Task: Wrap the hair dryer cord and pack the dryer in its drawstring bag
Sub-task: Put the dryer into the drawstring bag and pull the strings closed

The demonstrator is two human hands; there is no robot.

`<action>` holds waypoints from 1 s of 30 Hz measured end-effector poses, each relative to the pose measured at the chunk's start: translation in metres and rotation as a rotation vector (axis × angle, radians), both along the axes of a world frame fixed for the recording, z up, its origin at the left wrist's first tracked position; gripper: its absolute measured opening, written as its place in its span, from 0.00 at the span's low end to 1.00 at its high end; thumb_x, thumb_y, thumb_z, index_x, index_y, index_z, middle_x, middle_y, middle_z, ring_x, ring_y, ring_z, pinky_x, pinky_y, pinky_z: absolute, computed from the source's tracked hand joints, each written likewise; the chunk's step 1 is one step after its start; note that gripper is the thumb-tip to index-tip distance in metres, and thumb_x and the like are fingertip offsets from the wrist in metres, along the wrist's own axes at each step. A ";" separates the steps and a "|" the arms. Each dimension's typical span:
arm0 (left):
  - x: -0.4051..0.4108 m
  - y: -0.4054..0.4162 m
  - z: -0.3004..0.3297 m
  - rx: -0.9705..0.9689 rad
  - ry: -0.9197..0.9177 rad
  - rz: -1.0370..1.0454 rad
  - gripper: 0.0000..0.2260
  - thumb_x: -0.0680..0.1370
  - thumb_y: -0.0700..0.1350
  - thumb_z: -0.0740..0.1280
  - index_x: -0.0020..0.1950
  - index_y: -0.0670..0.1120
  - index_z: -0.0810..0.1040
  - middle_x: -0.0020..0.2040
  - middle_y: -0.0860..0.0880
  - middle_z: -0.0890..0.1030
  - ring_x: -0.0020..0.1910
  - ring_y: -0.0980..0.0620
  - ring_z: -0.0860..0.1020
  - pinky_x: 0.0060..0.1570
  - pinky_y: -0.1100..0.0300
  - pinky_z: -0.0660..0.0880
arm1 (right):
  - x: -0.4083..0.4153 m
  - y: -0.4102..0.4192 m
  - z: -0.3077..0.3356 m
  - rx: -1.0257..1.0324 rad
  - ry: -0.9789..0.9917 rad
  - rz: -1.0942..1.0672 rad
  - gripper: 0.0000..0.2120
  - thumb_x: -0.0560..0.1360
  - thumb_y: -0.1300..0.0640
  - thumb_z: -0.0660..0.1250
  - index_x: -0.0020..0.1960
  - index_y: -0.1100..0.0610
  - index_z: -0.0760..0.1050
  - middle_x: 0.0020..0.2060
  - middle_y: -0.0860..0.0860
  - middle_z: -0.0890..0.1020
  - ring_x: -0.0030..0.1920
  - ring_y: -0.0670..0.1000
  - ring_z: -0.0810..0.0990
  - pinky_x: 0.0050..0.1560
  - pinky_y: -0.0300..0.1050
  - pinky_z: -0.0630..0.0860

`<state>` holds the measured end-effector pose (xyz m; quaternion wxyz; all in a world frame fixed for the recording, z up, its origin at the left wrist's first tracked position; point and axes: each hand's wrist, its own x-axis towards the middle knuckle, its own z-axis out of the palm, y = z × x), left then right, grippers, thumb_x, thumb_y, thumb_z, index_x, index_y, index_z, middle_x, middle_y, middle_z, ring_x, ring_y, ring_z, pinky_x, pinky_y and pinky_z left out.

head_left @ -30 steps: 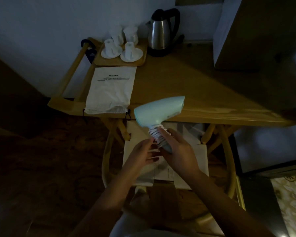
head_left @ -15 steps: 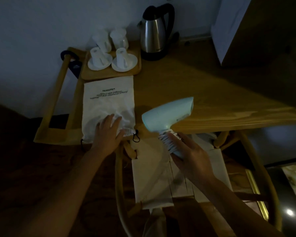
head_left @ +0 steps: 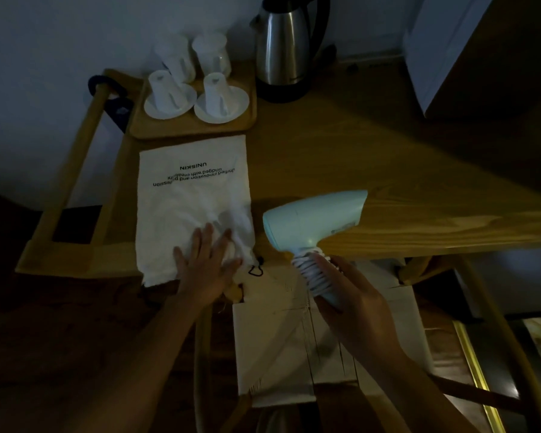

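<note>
A pale mint hair dryer (head_left: 316, 218) hangs over the near edge of the wooden desk (head_left: 372, 157), its nozzle toward the right. White cord (head_left: 310, 270) is coiled around its handle. My right hand (head_left: 353, 298) grips that handle over the coils. A white drawstring bag (head_left: 191, 195) with black printed text lies flat on the desk to the left, its mouth at the near edge, a black drawstring loop (head_left: 255, 271) dangling there. My left hand (head_left: 206, 264) rests flat on the bag's mouth end, fingers spread.
A wooden tray (head_left: 188, 128) with upturned white cups and saucers stands behind the bag. A steel kettle (head_left: 286, 48) is at the back. A white cabinet (head_left: 444, 51) stands at the right. A chair with a pale woven seat (head_left: 294, 345) sits below the desk edge.
My left hand left the dryer's handle and went left onto the bag's mouth, where it now lies flatter. The right hand kept the dryer, shifting slightly right.
</note>
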<state>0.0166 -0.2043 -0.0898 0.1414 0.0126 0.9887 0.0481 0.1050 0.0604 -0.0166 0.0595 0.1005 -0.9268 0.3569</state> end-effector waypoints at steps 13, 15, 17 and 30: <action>-0.010 0.209 0.007 0.033 -0.006 -0.114 0.30 0.77 0.64 0.44 0.73 0.57 0.31 0.77 0.45 0.34 0.75 0.40 0.34 0.69 0.31 0.42 | 0.024 0.108 0.003 0.057 -0.029 -0.155 0.35 0.66 0.59 0.74 0.70 0.51 0.66 0.64 0.55 0.75 0.57 0.54 0.78 0.48 0.38 0.75; -0.013 0.228 0.003 0.034 -0.032 -0.149 0.31 0.77 0.64 0.44 0.66 0.58 0.23 0.76 0.46 0.32 0.74 0.41 0.33 0.68 0.30 0.40 | 0.027 0.120 0.001 0.084 -0.030 -0.174 0.36 0.65 0.60 0.75 0.69 0.51 0.66 0.63 0.56 0.75 0.55 0.55 0.79 0.45 0.39 0.76; -0.016 0.239 0.003 0.001 -0.048 -0.180 0.30 0.78 0.64 0.44 0.65 0.58 0.24 0.76 0.46 0.32 0.75 0.42 0.33 0.69 0.31 0.39 | 0.028 0.130 -0.003 0.079 -0.042 -0.185 0.36 0.66 0.60 0.75 0.70 0.50 0.64 0.64 0.56 0.75 0.57 0.56 0.79 0.45 0.43 0.79; 0.028 0.127 0.030 0.145 0.209 0.051 0.24 0.75 0.47 0.66 0.70 0.47 0.68 0.74 0.44 0.63 0.71 0.41 0.64 0.67 0.41 0.64 | 0.024 0.124 -0.004 0.043 -0.036 -0.006 0.35 0.68 0.58 0.71 0.71 0.50 0.61 0.64 0.57 0.75 0.60 0.51 0.75 0.54 0.40 0.73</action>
